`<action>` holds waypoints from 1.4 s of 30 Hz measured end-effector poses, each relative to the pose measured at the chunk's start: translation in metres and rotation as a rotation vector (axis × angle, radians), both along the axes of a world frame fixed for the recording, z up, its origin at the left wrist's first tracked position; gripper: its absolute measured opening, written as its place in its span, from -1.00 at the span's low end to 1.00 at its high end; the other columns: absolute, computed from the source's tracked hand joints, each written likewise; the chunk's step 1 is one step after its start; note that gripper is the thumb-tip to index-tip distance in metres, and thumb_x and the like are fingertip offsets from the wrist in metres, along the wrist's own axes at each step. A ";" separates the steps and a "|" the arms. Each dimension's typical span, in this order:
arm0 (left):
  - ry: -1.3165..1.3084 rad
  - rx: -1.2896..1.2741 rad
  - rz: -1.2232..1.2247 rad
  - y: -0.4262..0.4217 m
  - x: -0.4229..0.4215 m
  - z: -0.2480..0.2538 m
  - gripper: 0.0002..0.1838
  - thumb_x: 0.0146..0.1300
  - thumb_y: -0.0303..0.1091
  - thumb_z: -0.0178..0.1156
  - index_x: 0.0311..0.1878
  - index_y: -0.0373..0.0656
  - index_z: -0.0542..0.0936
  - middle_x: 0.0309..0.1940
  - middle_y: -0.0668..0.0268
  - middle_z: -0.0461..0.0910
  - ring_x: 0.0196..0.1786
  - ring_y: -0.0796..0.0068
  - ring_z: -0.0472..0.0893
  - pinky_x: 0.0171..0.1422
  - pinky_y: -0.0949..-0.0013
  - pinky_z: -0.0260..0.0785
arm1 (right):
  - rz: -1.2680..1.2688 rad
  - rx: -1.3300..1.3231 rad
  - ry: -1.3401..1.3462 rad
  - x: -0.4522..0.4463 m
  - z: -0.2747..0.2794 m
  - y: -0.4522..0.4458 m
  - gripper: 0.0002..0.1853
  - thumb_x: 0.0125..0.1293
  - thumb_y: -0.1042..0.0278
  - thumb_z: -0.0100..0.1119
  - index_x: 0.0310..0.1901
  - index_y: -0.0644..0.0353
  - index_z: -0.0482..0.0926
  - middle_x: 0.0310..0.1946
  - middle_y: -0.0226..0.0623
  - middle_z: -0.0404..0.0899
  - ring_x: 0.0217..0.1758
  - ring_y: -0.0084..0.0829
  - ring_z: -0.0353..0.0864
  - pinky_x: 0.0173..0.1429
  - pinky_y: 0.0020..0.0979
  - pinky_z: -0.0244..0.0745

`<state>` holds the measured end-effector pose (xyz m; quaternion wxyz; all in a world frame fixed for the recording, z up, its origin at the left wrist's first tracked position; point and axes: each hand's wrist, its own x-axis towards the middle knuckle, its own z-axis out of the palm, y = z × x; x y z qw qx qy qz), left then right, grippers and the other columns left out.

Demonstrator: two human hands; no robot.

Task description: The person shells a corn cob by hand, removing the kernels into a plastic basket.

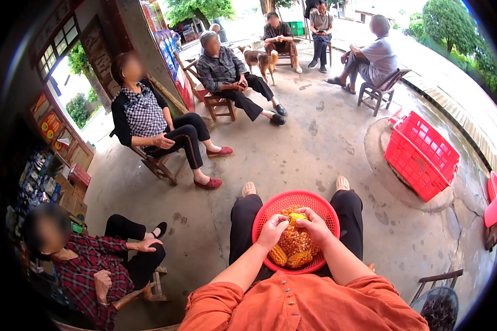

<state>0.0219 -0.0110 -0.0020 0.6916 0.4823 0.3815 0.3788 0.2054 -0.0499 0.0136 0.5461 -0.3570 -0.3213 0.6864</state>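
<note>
A red perforated plastic basket (331, 212) rests on my lap between my knees. Over it, my left hand (273, 230) and my right hand (313, 225) are closed around a yellow corn cob (297, 217), one at each side. Part of the cob is hidden by my fingers. Loose orange-yellow kernels (294, 241) cover the middle of the basket. Two more corn cobs lie low in it, one at the left (278, 255) and one near the front (300, 259).
Several people sit on chairs around the yard; the nearest, in a plaid shirt (88, 265), is at my left. A dog (264, 62) stands farther back. Red crates (422, 154) stand at right, beyond them a pink bucket (493, 211). A dark basin (436, 309) is behind my right side.
</note>
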 end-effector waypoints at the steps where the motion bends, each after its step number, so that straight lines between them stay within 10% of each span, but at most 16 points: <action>1: 0.014 -0.012 0.001 -0.001 0.000 0.001 -0.89 0.37 -0.44 0.14 -0.08 -0.20 0.48 -0.31 0.47 0.51 -0.29 0.74 0.47 -0.16 0.60 0.35 | 0.000 -0.001 0.001 0.000 0.000 0.000 -0.66 0.33 0.42 0.22 0.12 0.17 0.44 -0.06 -0.37 0.57 -0.04 -0.54 0.57 0.05 -0.51 0.49; 15: 0.138 0.270 0.069 -0.001 -0.001 -0.018 -0.92 0.33 -0.55 0.16 -0.14 -0.20 0.52 -0.29 0.48 0.53 -0.25 0.73 0.52 -0.12 0.59 0.41 | 0.145 0.075 -0.452 0.003 -0.025 0.006 -0.45 0.19 0.44 0.38 0.21 0.20 0.42 -0.07 -0.38 0.53 -0.05 -0.55 0.55 0.01 -0.52 0.50; 42: -0.018 0.028 -0.016 -0.001 -0.004 -0.004 -0.86 0.28 -0.55 0.16 -0.11 -0.18 0.49 -0.24 0.40 0.54 -0.22 0.64 0.53 -0.08 0.54 0.43 | 0.061 0.252 -0.648 0.004 -0.003 0.001 -0.46 0.06 0.41 0.35 0.13 0.22 0.50 0.03 -0.22 0.56 0.17 -0.41 0.51 0.28 -0.38 0.38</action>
